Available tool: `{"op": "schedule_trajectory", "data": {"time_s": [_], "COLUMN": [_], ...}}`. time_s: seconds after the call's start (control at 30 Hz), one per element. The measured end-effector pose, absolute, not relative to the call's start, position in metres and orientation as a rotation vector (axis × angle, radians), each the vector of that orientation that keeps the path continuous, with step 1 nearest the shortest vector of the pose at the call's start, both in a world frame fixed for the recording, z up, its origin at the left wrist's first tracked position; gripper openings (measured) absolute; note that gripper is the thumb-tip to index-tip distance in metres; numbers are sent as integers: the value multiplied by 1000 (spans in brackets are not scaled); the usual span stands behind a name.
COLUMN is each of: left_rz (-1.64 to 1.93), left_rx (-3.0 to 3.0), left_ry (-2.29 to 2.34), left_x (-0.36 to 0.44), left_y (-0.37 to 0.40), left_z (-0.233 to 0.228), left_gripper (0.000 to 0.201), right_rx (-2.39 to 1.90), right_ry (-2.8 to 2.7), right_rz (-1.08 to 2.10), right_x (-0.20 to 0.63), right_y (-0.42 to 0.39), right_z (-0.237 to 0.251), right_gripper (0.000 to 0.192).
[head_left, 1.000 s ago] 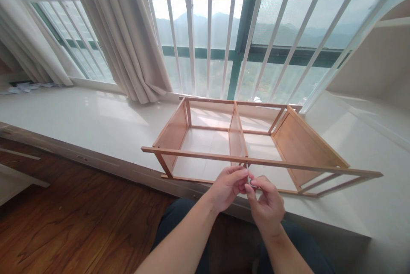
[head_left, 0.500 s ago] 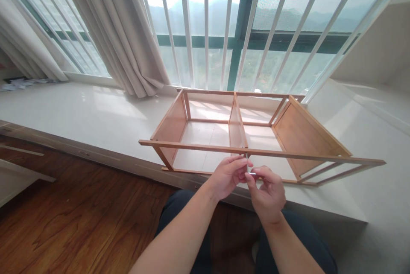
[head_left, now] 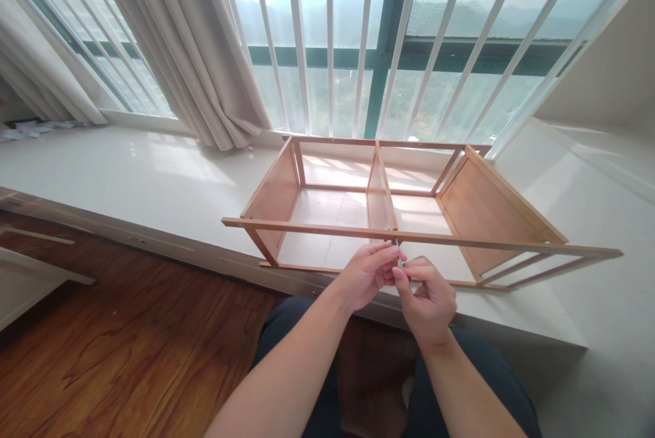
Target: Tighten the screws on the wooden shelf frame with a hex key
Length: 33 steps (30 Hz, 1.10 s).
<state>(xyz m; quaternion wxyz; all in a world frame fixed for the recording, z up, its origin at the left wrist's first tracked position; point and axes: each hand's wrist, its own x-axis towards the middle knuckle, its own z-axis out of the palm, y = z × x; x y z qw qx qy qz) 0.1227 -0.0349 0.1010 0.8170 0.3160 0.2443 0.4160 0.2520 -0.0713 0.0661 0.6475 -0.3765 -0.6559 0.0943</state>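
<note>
A wooden shelf frame (head_left: 317, 228) lies on its side on the white ledge. A thin metal hex key (head_left: 400, 255) stands against the near rail, below the middle shelf panel (head_left: 380, 189). My left hand (head_left: 366, 275) is closed around the key's shaft with thumb and fingertips, just under the rail. Close beside it, my right hand (head_left: 427, 298) pinches the key's lower end between thumb and forefinger. The fingers partly hide the key, and the fastener at its tip is too small to make out.
White window bars (head_left: 330, 49) rise behind the frame, with a beige curtain (head_left: 189, 49) to the left. A wall (head_left: 604, 220) bounds the ledge on the right. Wooden floor (head_left: 127, 342) lies below, and a white piece of furniture (head_left: 31, 281) stands at far left.
The key's short arm, which pointed right toward my right hand, now points more toward me. My right fingers have shifted slightly up with it; the left hand keeps its hold.
</note>
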Motion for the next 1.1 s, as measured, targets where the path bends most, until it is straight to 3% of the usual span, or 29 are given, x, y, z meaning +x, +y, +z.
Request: {"op": "schedule_trajectory", "data": {"time_s": [1.1], "left_rz": [888], "left_rx": [679], "left_ry": [521], "left_x": [120], "left_y": [-38], "left_z": [105], "left_gripper": [33], "right_rx": [-889], "right_ry": [-1413], "right_rz": [142], "right_x": [251], "right_y": [-72], "right_z": [57], "right_gripper": [24]}}
